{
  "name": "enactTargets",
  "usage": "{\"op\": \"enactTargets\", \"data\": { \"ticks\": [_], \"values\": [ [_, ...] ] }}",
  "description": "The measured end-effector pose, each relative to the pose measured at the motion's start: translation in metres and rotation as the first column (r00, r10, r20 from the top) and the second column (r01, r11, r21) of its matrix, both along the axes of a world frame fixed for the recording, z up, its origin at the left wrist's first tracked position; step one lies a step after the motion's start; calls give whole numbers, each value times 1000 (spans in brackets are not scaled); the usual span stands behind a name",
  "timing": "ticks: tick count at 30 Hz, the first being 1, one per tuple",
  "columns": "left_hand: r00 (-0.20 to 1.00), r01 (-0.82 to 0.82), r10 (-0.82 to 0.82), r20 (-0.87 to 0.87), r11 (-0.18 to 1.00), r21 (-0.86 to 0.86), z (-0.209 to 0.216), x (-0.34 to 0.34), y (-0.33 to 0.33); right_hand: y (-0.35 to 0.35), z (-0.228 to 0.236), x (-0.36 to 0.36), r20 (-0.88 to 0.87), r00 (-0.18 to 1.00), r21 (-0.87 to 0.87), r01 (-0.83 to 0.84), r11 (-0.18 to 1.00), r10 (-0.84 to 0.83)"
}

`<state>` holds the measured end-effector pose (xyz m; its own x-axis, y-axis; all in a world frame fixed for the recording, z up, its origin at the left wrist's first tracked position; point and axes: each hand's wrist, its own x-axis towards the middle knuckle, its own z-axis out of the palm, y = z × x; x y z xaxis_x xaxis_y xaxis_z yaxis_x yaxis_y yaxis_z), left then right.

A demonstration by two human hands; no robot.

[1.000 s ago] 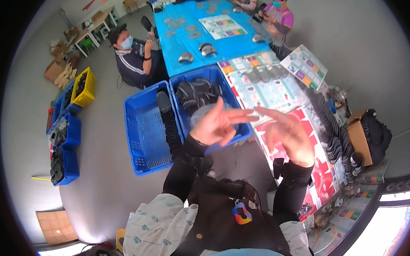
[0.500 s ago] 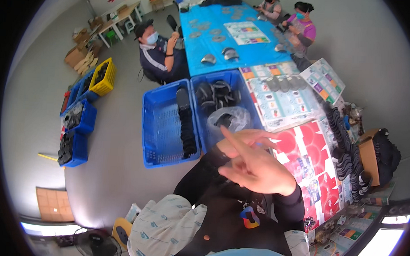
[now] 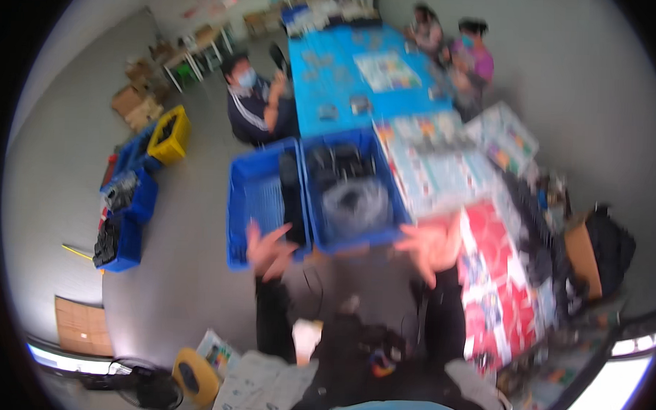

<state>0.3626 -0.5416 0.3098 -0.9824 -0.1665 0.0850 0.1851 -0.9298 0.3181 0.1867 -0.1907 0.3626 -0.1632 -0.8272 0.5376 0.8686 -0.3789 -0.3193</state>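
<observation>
My left hand [image 3: 270,252] is raised with its fingers spread, by the near edge of a blue basket [image 3: 257,202]. Nothing is held in it. A row of dark curved pieces [image 3: 291,196] lines that basket's right side. My right hand [image 3: 435,248], blurred by motion, also has its fingers apart and holds nothing. It is between the near right corner of a second blue basket [image 3: 392,184] and a red printed sheet [image 3: 487,229]. Dark curved pieces [image 3: 337,164] and a clear plastic bag [image 3: 355,206] lie inside the second basket.
A person [image 3: 263,105] sits beyond the baskets at a blue-covered table [image 3: 325,82]; two more sit on its far right. Rows of dark pieces [image 3: 533,237] and a cardboard box [image 3: 583,257] stand at right. Blue and yellow baskets [image 3: 170,136] stand on the left floor.
My hands were together, crossed in front of the second basket. They have parted, the left one moving left to the first basket, the right one staying on the right. The view has blurred.
</observation>
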Motion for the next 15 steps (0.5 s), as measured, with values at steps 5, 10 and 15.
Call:
{"op": "enactTargets", "data": {
  "ticks": [5, 10, 15],
  "values": [
    [482, 182, -507, -715, 856, -484, 109, -88, 14, 68, 97, -25, 23, 771, -376, 597, 709, -637],
    [859, -121, 151, -488, 988, 94, 129, -71, 95, 94, 155, 41, 261, 808, -419, 588, 692, -528],
    [918, 324, -305, 254, 946, -34, 44, -55, 171, -42, 198, 131, -435, 640, -169, 632, 756, -633]
  ]
}}
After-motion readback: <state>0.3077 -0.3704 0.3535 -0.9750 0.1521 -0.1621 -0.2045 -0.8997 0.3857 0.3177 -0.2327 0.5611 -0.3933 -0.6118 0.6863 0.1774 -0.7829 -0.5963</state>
